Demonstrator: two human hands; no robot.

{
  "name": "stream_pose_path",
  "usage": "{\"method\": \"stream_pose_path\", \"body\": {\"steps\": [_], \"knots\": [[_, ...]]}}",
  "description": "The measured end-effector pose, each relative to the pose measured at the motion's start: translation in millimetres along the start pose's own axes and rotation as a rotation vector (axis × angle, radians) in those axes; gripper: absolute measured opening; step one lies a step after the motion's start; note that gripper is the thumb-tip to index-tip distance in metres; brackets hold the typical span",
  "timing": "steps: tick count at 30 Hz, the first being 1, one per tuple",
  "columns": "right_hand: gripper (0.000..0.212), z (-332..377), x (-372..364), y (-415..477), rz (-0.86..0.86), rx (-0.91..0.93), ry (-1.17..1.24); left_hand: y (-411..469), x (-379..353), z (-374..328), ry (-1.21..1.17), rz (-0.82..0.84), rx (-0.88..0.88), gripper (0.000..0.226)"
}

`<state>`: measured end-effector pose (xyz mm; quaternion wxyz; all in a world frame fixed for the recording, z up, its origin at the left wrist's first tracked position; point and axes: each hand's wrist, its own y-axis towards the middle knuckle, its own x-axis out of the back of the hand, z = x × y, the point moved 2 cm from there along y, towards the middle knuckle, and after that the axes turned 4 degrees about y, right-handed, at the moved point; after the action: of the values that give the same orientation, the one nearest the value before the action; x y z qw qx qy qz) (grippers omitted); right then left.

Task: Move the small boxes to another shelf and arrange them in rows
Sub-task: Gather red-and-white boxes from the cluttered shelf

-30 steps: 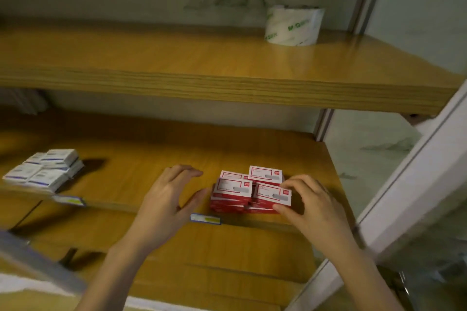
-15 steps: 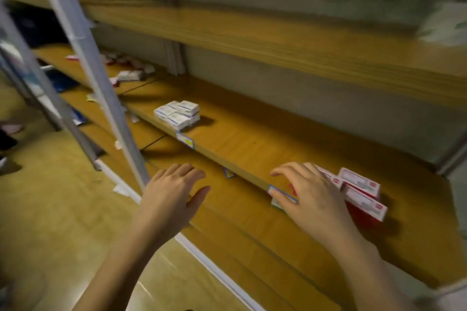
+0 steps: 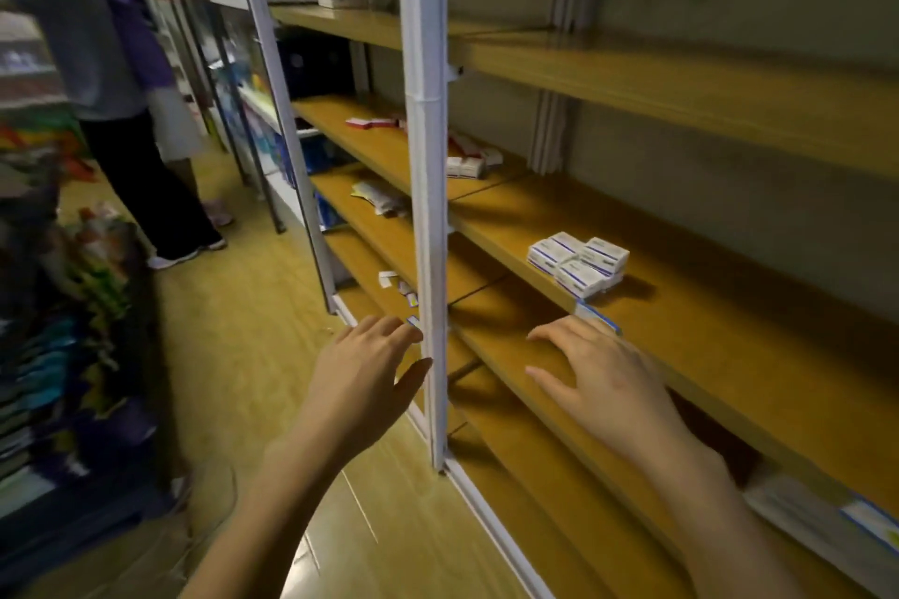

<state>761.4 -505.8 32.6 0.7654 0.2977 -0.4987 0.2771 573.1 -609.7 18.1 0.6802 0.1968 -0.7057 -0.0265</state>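
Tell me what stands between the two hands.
The white upright post of the shelf frame stands between the left hand and the right hand, seen in the head view.

a white upright post (image 3: 428, 209) rises from the yellow wooden floor (image 3: 243, 379). far left, a blurred person in a grey top (image 3: 58, 24) and dark trousers stands next to a person in purple (image 3: 129, 10), whose arm reaches out to the right. blurred colourful goods (image 3: 53, 316) fill the left edge. a blue-edged label (image 3: 588, 309) sits right of the post, and a crumpled packet (image 3: 382, 199) lies left of it.
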Motion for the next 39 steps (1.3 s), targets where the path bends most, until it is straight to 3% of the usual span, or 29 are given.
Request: {"method": "stream_pose_path", "body": {"steps": [9, 16, 27, 39], "knots": [[0.037, 95, -46, 102, -0.051, -0.036, 0.010, 39, 3, 137, -0.012, 0.045, -0.084, 0.033], [0.038, 124, -71, 171, -0.048, -0.052, -0.029, 82, -9, 204, -0.051, 0.017, -0.092, 0.034], [0.036, 126, -113, 328, -0.031, -0.026, -0.008, 203, -59, 303, -0.092, 0.018, -0.106, 0.035], [0.038, 97, -137, 494, -0.026, -0.132, 0.031, 376, -104, 377, -0.101, 0.045, -0.272, 0.034]]}}
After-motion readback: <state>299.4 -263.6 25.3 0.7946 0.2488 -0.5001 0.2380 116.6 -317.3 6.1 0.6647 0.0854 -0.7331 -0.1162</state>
